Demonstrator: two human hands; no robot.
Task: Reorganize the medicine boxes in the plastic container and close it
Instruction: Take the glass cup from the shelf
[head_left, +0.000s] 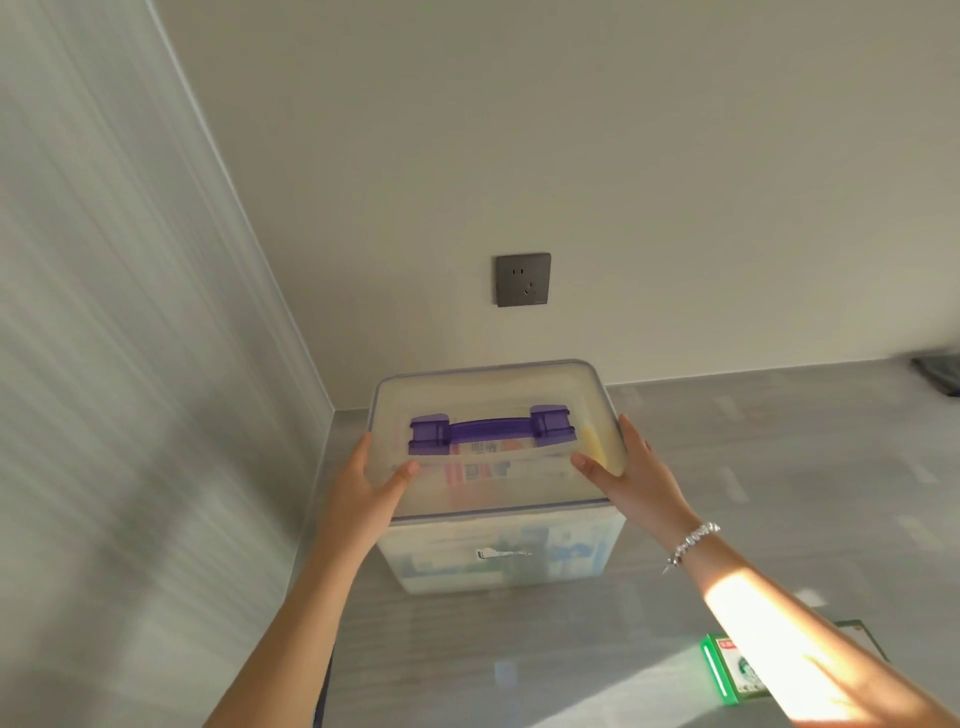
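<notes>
Grey countertop (727, 467) in a wall corner: my left hand (363, 486) and right hand (631, 467) clasp the 2 sides of the translucent lid (493, 483), thumbs pressed on top, on the plastic container (498, 561) of medicine boxes (478, 470). Its purple handle (491, 430) lies between my hands. 1 green box (727, 670) sits near my right forearm; a wall socket (522, 279) is above.

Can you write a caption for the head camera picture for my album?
Both hands, left hand and right hand, hold the lid on the plastic container.
</notes>
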